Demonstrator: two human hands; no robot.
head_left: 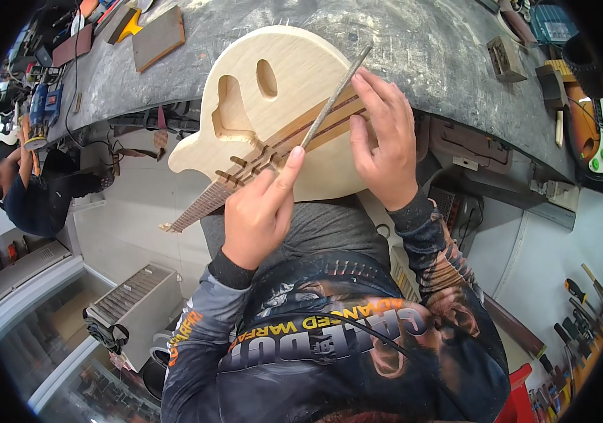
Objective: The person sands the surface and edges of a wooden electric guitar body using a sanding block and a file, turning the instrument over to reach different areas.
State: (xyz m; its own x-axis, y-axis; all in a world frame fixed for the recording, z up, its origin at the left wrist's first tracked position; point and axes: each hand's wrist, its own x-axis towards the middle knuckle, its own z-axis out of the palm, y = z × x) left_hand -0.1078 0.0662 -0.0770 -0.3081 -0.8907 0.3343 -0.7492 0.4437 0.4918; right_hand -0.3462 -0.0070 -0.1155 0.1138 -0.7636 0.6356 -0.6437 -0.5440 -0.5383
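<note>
A pale, unfinished wooden guitar body (301, 56) leans between my lap and the bench edge, its neck (199, 206) pointing down to the left. Two rounded cavities are cut into its face, and darker strips run along the middle. My left hand (263, 208) grips the near end of a slim grey file (337, 95), index finger stretched along it. The file lies slantwise over the body, its far end past the upper right edge. Beside that end, my right hand (388, 141) rests at the body's right side, fingers apart, index fingertip close to the file.
The grey workbench (421, 49) spans the top, with a flat brown board (158, 39) and a yellow-handled brush (129, 27) at far left. A wooden block (506, 60) stands at right. Another person (34, 187) works at far left. Several hand tools (583, 317) line the lower right.
</note>
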